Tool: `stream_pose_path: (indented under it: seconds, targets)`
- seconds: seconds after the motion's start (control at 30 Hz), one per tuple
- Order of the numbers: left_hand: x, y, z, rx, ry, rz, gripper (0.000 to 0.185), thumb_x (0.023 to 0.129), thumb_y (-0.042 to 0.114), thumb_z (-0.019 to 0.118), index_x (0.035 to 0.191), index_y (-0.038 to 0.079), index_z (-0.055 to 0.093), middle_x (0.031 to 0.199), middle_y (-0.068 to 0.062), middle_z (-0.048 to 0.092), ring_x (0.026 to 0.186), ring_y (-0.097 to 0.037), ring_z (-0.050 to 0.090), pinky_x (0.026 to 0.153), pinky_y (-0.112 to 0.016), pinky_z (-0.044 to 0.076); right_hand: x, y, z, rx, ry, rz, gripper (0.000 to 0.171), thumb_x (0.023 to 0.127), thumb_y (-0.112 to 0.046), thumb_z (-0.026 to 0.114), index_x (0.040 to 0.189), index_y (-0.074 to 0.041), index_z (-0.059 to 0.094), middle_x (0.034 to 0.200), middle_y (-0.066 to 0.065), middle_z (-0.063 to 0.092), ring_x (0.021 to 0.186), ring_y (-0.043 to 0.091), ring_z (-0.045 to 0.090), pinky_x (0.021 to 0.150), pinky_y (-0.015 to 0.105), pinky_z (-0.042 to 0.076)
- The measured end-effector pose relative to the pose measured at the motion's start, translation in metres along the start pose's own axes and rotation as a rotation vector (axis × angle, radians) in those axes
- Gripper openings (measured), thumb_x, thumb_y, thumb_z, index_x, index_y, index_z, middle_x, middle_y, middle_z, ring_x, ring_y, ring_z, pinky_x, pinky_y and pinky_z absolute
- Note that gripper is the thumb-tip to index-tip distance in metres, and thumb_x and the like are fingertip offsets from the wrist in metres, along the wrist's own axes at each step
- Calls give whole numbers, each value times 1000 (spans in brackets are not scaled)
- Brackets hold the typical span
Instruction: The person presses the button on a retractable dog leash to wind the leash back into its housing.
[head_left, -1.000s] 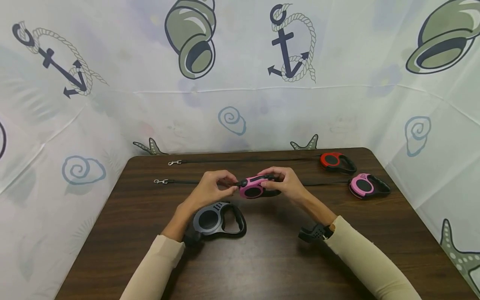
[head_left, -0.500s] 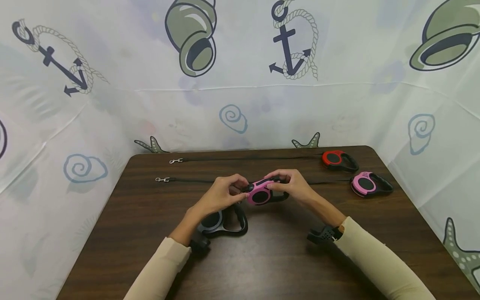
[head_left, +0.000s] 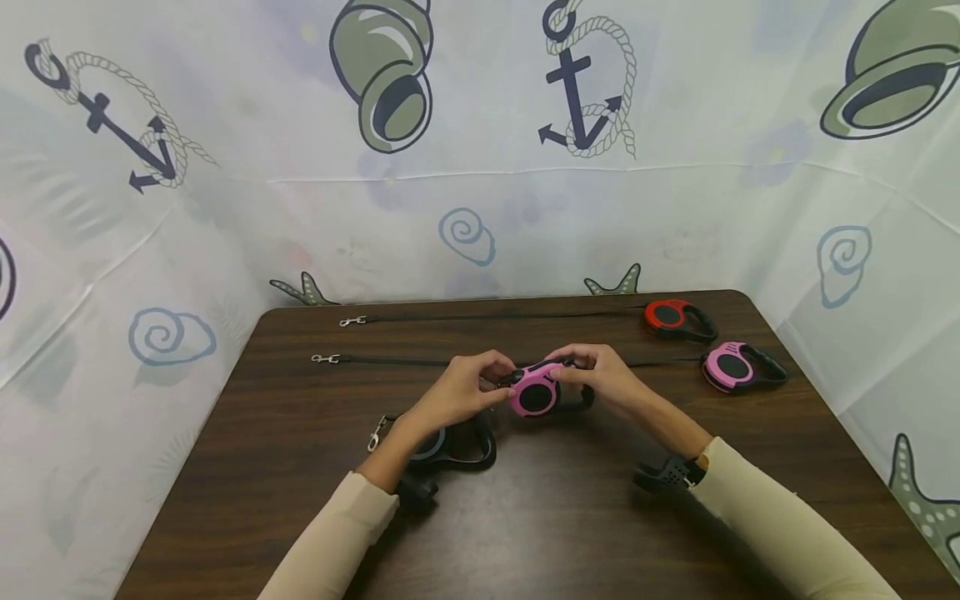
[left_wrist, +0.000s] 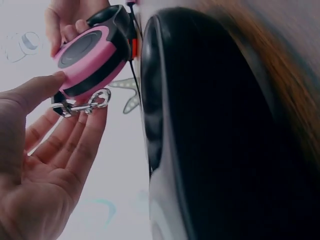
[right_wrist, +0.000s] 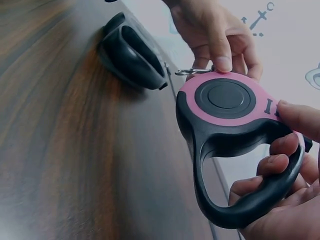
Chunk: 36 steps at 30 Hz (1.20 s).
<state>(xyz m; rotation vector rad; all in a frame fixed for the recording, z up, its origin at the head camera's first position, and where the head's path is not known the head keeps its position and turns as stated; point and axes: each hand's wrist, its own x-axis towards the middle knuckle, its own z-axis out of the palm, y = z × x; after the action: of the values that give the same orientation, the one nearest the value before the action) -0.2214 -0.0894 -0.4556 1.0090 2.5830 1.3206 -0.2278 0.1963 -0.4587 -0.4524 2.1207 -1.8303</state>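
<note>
Pink leash (head_left: 535, 398) has edged right, now just below and right of centre in the head view; left forearm's shift uncovers a grey leash's hook (head_left: 374, 439) (lower left of centre). Right hand (head_left: 600, 371) curls round the handle (right_wrist: 250, 202); left hand (head_left: 465, 387) pinches the clip end, so handling seems ongoing.

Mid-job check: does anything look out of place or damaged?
Nothing looks damaged or spilled. One mismatch: the grey-and-black plastic loop-handled leash lies partly hidden by the left forearm, its silver metal clip apparently close beside it, whereas the far red-and-black loop-handled leash is stretched straight.
</note>
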Motion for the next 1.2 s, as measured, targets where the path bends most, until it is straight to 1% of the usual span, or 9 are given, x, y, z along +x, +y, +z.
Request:
stream_pose_path:
  seconds: [0.13, 0.37, 0.57, 0.67, 0.8, 0.9, 0.97, 1.07, 1.2]
  targets:
    - [0, 2, 4, 19, -37, -26, 31, 94, 11, 82, 121, 4, 69, 111, -9, 75, 97, -17, 72, 88, -33, 61, -3, 5, -3, 8, -31, 23, 32, 101, -11, 71, 130, 4, 69, 82, 12, 57, 78, 27, 53, 72, 32, 48]
    - [1, 5, 10, 34, -90, -54, 31, 94, 14, 83, 120, 4, 70, 107, -7, 76, 95, -15, 72, 85, -27, 59, -9, 12, -5, 7, -66, 49, 33, 102, -12, 71, 131, 4, 68, 79, 18, 56, 76, 28, 55, 73, 36, 50]
    - [2, 6, 15, 59, -123, -79, 32, 93, 14, 83, 120, 3, 70, 104, -6, 76, 95, -17, 72, 85, -29, 59, -13, 18, -6, 2, -75, 93, 36, 103, -16, 70, 133, 3, 67, 79, 11, 60, 75, 22, 56, 76, 34, 48]
    - [1, 4, 18, 64, -130, -85, 32, 93, 13, 84, 120, 2, 70, 104, -8, 76, 96, -19, 72, 84, -28, 58, -14, 19, -5, 2, -74, 118, 37, 103, -18, 70, 134, 2, 67, 82, 12, 64, 75, 20, 57, 77, 34, 49]
    - [2, 1, 20, 74, -138, -91, 32, 92, 13, 84, 119, 3, 70, 104, -8, 76, 96, -19, 72, 85, -25, 57, -15, 20, -4, 8, -65, 158, 39, 104, -21, 70, 136, 2, 66, 92, 17, 69, 78, 22, 58, 78, 34, 49]
    - [2, 2, 20, 90, -140, -84, 31, 93, 13, 84, 119, 3, 70, 104, -8, 76, 96, -19, 72, 86, -27, 58, -15, 21, -3, 14, -48, 190, 40, 103, -21, 71, 136, 1, 66, 98, 13, 71, 80, 23, 57, 77, 32, 49]
    - [3, 3, 20, 99, -138, -79, 31, 92, 12, 84, 118, 2, 70, 104, -9, 76, 96, -20, 72, 86, -29, 59, -15, 22, -3, 3, -44, 192, 41, 102, -18, 73, 137, 2, 65, 100, 10, 71, 83, 23, 57, 76, 31, 49]
    - [3, 5, 20, 113, -138, -89, 32, 92, 11, 84, 119, 2, 70, 105, -10, 76, 97, -21, 72, 87, -30, 59, -15, 23, -2, -27, -43, 189, 44, 99, -13, 76, 138, 3, 64, 108, 8, 70, 93, 24, 58, 78, 28, 52]
    - [5, 5, 21, 142, -148, -117, 34, 91, 12, 85, 120, 3, 70, 107, -10, 76, 100, -23, 72, 90, -33, 58, -12, 25, -3, -164, -59, 150, 47, 95, -14, 81, 136, 2, 66, 115, 13, 69, 103, 25, 59, 85, 29, 52]
